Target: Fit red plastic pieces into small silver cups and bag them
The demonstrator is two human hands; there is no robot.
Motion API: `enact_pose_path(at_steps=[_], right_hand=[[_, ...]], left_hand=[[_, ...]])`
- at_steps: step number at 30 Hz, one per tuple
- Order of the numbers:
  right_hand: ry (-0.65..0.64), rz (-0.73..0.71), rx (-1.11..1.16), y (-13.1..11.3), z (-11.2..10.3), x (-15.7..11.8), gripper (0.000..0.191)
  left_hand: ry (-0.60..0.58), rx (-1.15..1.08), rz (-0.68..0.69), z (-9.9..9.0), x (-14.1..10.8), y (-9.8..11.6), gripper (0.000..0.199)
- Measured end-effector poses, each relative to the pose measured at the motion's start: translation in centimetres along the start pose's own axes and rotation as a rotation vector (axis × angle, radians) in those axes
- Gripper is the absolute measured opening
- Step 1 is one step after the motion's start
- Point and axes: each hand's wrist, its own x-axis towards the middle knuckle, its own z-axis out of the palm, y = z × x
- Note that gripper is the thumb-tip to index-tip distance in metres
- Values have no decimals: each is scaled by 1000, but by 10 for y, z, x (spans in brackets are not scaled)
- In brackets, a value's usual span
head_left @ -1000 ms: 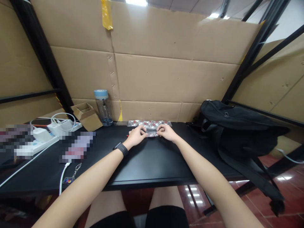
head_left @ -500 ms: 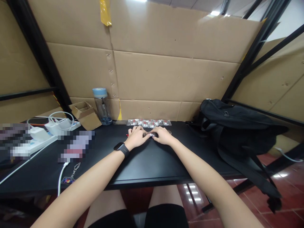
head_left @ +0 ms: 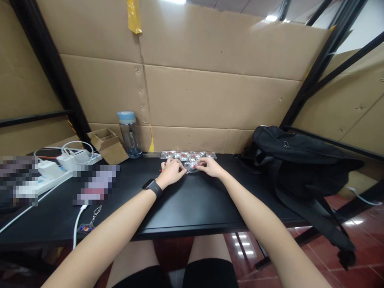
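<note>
Clear shiny packet (head_left: 191, 167), silvery and rounded, marked with red, between the hands (head_left: 171, 171)

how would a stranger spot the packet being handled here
On the black desk, find the row of silvery packets along the far edge. Just nearer is the clear packet, the only one between the left hand and the right hand.

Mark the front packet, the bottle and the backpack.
Front packet (head_left: 191, 167): head view, on its shiny middle.
Bottle (head_left: 130, 137): head view, on its clear body.
Backpack (head_left: 306, 164): head view, on its black fabric.
</note>
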Motion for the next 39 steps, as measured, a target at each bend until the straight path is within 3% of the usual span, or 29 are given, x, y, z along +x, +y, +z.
enact_pose_path(at_steps=[4, 6, 10, 14, 18, 20, 25, 29, 34, 39], right_hand=[[220, 180, -97, 18, -24, 7, 21], [299, 288, -220, 26, -32, 11, 23], [341, 434, -491, 34, -32, 16, 29], [305, 381, -610, 31, -36, 9, 37], [7, 270, -458, 25, -49, -8, 39], [-56, 249, -400, 23, -53, -14, 46], [-25, 262, -398, 26, -52, -15, 40], [17, 277, -390, 27, -51, -15, 42], [69, 246, -351, 20, -51, -18, 45], [173, 153, -163, 4, -45, -15, 50]], left_hand=[[49, 123, 38, -23, 3, -20, 20], [26, 164, -7, -38, 5, -39, 27], [-137, 163, -92, -60, 7, -78, 28], [-231, 96, -92, -65, 7, -92, 24], [-243, 97, -89, -61, 7, -88, 23], [-234, 142, -101, -56, 7, -86, 19], [-206, 238, -142, -49, 7, -82, 16], [-94, 174, -123, -51, 7, -73, 15], [32, 19, -46, -51, 5, -49, 15], [73, -151, -17, -45, 1, -21, 17]])
